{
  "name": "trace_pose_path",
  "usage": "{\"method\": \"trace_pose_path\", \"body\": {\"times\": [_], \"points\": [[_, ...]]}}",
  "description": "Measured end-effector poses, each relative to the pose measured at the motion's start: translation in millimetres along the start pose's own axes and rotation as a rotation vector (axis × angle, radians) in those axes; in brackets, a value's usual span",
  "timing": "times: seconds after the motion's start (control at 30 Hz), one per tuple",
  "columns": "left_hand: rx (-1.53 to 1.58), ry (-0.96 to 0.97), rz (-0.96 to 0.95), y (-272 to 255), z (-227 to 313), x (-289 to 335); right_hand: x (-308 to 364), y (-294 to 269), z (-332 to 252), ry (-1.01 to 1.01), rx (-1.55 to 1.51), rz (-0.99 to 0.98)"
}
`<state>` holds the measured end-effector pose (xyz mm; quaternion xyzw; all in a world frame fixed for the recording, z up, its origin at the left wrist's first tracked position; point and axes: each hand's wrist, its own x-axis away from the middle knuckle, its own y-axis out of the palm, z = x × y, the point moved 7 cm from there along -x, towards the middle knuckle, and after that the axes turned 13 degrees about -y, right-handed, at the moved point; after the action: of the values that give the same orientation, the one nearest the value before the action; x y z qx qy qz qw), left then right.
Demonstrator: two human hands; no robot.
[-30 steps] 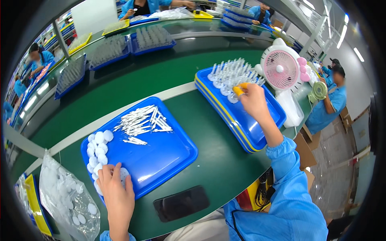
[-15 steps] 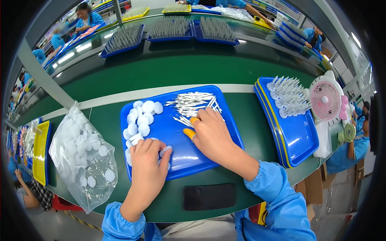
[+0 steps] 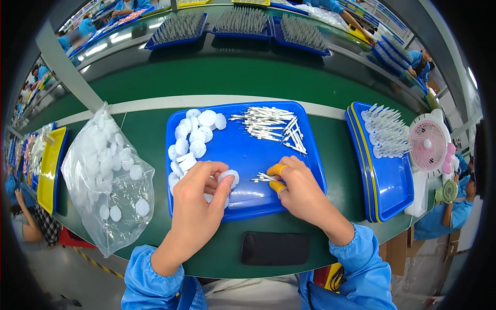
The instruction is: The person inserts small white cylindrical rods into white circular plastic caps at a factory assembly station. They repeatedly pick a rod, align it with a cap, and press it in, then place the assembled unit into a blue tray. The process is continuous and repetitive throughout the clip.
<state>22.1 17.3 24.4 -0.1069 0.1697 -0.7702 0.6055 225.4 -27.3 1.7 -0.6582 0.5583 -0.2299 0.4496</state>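
Note:
My left hand (image 3: 194,209) pinches a round white disc (image 3: 229,178) between thumb and fingers, over the near left part of a blue tray (image 3: 243,206). Yellow covers sit on the thumb and a finger of my right hand (image 3: 306,194). Those fingertips are closed on a few thin white sticks (image 3: 261,177), whose ends point toward the disc without touching it. More white discs (image 3: 198,136) lie along the tray's left side, some partly hidden behind my left hand. At the tray's far right is a loose pile of white sticks (image 3: 266,123).
A clear plastic bag (image 3: 98,175) of white discs lies left of the tray, beside a yellow tray (image 3: 50,173). A black phone (image 3: 275,248) rests in front. On the right stand stacked trays (image 3: 395,191) with upright pieces (image 3: 385,129), and a pink fan (image 3: 428,144).
My right hand has drawn back from the stick pile toward me, now with a few sticks in its fingertips. My left hand has lifted a disc and turned it up. The view has shifted slightly.

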Motion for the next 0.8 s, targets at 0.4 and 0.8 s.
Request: {"method": "trace_pose_path", "body": {"times": [0.4, 0.8], "points": [[0.135, -0.137, -0.071, -2, -8, -3, 28, -34, -10, 0.1, -0.383, 0.136], [0.163, -0.164, -0.085, -2, -13, -6, 2, -5, -25, -0.115, 0.127, 0.085]]}}
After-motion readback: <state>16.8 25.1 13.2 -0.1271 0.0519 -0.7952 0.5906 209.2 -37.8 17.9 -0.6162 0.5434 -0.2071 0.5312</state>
